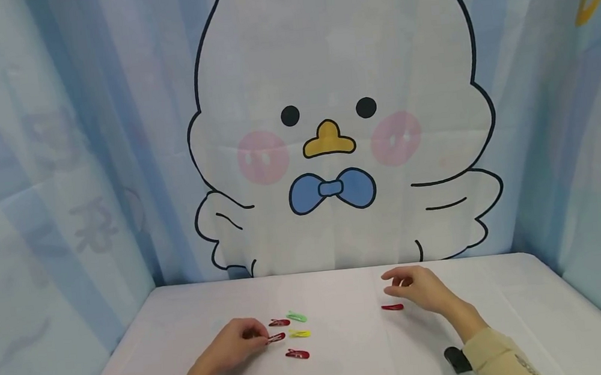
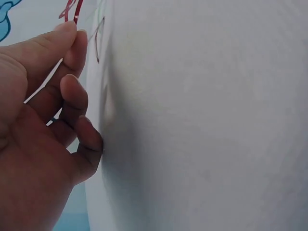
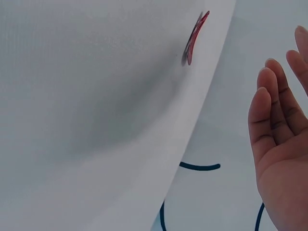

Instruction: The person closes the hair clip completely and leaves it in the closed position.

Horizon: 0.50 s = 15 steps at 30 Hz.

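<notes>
Two hands over a white table (image 1: 356,366)
Nearer the left edge, the left hand (image 1: 237,343) pinches a red snap hair clip (image 1: 277,337) beside a second red clip (image 1: 280,323), third red clip (image 1: 298,354), green clip (image 1: 297,317) and yellow clip (image 1: 301,334); toward the far edge, a lone red clip (image 1: 393,308) lies near the right hand (image 1: 420,287), thumb and fingers apart.

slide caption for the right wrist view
A red hair clip on the white table, apart from the open right hand.
</notes>
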### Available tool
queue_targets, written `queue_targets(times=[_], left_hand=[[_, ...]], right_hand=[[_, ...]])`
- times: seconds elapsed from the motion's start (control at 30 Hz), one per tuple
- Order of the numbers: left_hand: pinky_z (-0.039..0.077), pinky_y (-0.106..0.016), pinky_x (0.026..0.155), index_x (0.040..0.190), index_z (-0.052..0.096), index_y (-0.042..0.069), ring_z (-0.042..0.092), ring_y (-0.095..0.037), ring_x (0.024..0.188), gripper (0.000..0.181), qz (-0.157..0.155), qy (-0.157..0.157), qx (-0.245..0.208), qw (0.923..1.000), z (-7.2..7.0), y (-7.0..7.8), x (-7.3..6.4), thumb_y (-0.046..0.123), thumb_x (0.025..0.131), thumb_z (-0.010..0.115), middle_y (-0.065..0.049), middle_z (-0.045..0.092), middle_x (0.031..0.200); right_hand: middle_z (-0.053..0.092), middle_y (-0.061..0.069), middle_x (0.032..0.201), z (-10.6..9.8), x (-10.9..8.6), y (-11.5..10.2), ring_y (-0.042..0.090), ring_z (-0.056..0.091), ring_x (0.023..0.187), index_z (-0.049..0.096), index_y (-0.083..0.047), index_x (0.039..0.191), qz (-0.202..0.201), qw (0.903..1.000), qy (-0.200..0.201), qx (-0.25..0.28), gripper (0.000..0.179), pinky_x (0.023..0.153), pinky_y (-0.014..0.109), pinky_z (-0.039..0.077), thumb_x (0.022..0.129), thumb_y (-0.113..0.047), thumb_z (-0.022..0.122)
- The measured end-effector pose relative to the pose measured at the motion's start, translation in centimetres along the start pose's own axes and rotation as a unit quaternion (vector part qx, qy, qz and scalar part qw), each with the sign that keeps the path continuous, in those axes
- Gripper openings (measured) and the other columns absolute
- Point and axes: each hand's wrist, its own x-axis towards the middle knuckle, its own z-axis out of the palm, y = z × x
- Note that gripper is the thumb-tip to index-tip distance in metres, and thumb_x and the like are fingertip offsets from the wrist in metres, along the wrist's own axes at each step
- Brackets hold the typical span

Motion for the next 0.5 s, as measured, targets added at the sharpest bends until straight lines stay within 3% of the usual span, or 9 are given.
queue_targets(times=[0.23,0.5], left_hand=[[0.048,-0.035,0.070,0.097,0.069,0.008,0.053,-0.020,0.081,0.005,-0.006,0.019,-0.034,0.9992,0.0,1.1,-0.1,0.011,0.094,0.071,-0.001,0.061,0.088],[0.048,-0.033,0.072,0.101,0.068,0.007,0.055,-0.021,0.084,0.005,0.031,0.035,-0.056,0.9973,0.6,2.3,0.2,0.010,0.097,0.067,0.000,0.065,0.092]], right_hand=[[0.063,0.000,0.091,0.0,0.0,-0.9,0.019,0.056,0.083,0.071,-0.008,0.120,0.002,0.9997,0.005,0.024,0.033,0.067,0.032,0.049,0.090,-0.019,0.078],[0.064,-0.001,0.092,0.4,-0.5,-1.1,0.018,0.058,0.083,0.073,-0.011,0.117,-0.007,0.9988,0.016,0.046,0.031,0.067,0.030,0.050,0.089,-0.021,0.080]])
